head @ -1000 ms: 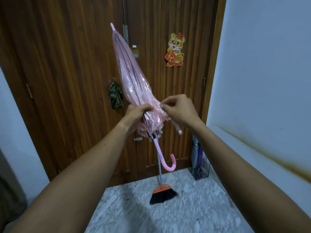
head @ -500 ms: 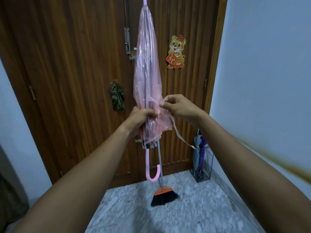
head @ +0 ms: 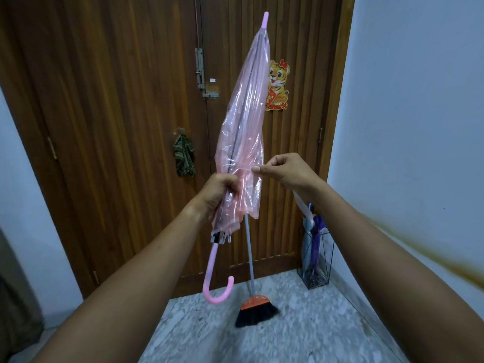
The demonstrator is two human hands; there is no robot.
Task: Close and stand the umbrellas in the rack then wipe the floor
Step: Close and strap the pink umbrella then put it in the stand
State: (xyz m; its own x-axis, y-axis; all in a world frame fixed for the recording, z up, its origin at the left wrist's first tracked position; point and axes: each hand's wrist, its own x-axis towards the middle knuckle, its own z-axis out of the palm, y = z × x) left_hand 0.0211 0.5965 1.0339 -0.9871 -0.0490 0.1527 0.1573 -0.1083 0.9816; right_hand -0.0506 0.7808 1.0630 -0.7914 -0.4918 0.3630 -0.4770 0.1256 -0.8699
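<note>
A folded pink see-through umbrella (head: 246, 132) is held up in front of the wooden door, tip up and leaning right, its pink hooked handle (head: 217, 286) hanging below. My left hand (head: 221, 193) grips the bunched lower canopy. My right hand (head: 285, 171) pinches the umbrella's thin closing strap beside the canopy; the strap trails down behind my wrist. A black wire rack (head: 318, 260) stands in the right corner on the floor with a grey and a purple closed umbrella (head: 315, 239) inside.
A broom (head: 255, 310) with an orange head and black bristles leans against the door (head: 117, 127). A green cloth (head: 184, 155) hangs on the door, a tiger sticker (head: 278, 85) higher up. Marble floor (head: 301, 334) lies below; white walls stand left and right.
The umbrella tip has swung from leaning left, through upright, to leaning right. My right hand has drawn the strap out to the right of the canopy. The left hand keeps its grip.
</note>
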